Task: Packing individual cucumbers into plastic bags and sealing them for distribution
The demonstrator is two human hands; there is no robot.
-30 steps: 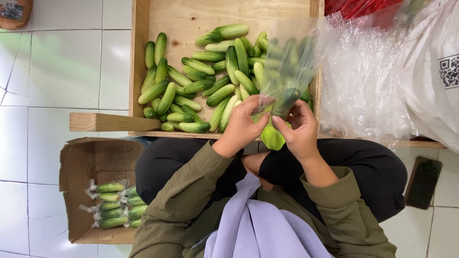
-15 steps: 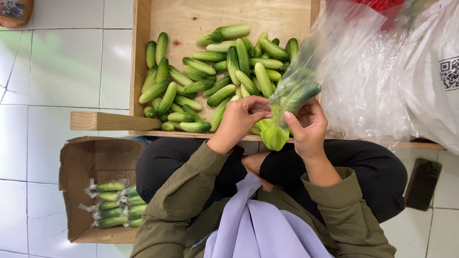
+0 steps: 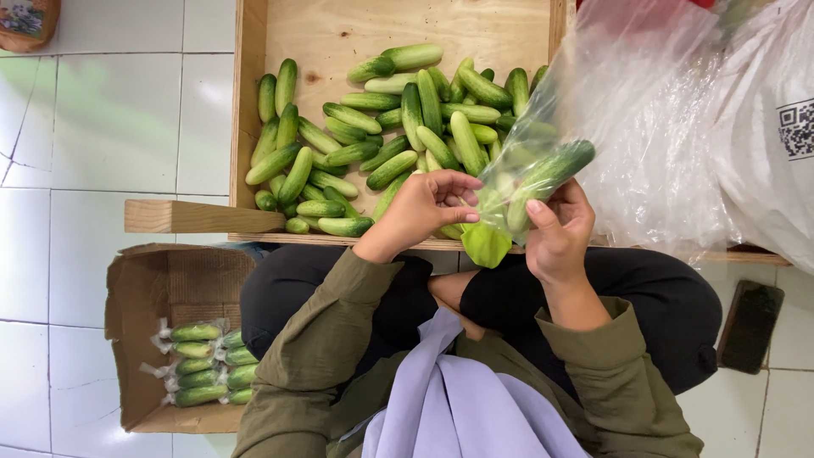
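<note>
bagged cucumbers [image 3: 534, 182] raised, between both hands' fingers [image 3: 454, 195]

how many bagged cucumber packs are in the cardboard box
About 7 packs, stacked in two columns against the left inner wall of the cardboard box on the floor; more may be hidden underneath.

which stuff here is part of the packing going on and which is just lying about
In use:
left hand
right hand
bag of cucumbers, held by both hands
loose cucumbers
tray
box of packed bags

Lying about:
phone
white sack
basket
</note>
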